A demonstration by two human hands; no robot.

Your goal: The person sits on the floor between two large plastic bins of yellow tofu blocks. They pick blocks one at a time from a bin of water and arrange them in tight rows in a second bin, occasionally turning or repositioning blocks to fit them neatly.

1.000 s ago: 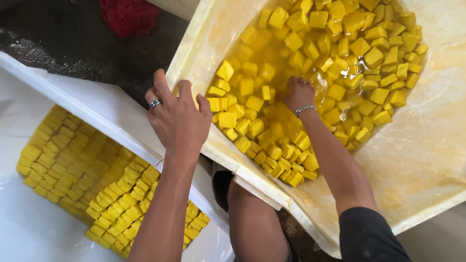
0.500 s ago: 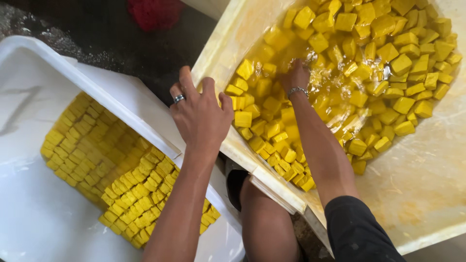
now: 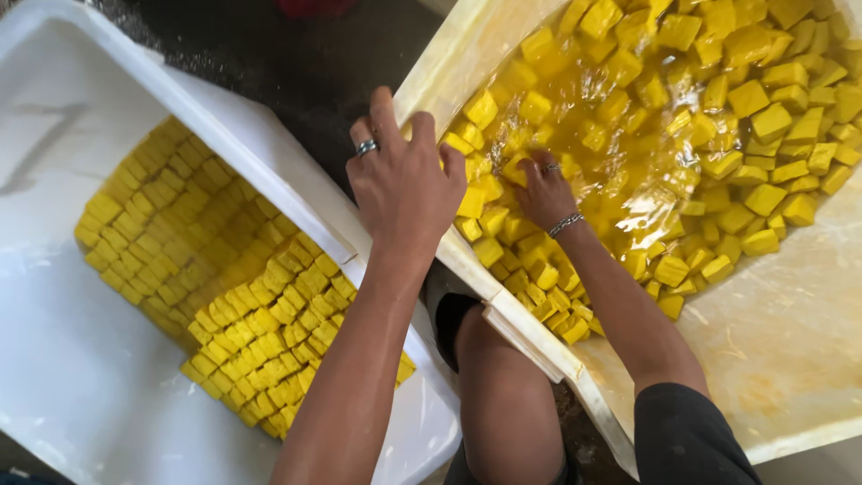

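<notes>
Nearest to the camera is the person's bare knee (image 3: 503,395), between two large tubs. The left arm goes up from the bottom edge, and the left hand (image 3: 404,184) rests on the near rim of the yellow-stained tub (image 3: 790,359) on the right side. Its fingers are spread open and lie flat over the rim; they grip nothing. There is a ring (image 3: 366,147) on one finger.

The right hand (image 3: 543,193) is inside this tub, lowered into the yellow liquid (image 3: 620,135) among the loose yellow cubes (image 3: 763,117). It wears a bracelet (image 3: 566,224) at the wrist and also a ring. The fingers are bent downward into the cubes and partly under the liquid, so I cannot tell if they hold one. The cubes in this tub lie without order, many floating, some piled against the near rim just beside the hand.

On the left stands the white tub (image 3: 54,386). In it, packed yellow cubes (image 3: 224,278) are set in tight rows, touching each other, as one band across the bottom.

Farther, between the tubs, is dark wet floor (image 3: 296,63)
</notes>
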